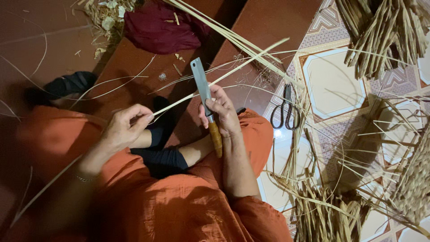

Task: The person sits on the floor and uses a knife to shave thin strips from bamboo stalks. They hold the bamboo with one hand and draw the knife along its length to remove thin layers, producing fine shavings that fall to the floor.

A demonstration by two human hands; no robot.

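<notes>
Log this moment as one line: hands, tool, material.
left hand: pinches pale strip | right hand: grips knife, blade up against strip | scissors: on tiled floor

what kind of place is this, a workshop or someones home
Probably a home floor used for hand weaving: patterned floor tiles, heaps of dried reed strips, scissors on the floor.

The light is dim and warm, brighter at the right with glare on the glossy patterned floor tiles (333, 80). The left side falls in deep, slightly blurred shadow.
</notes>
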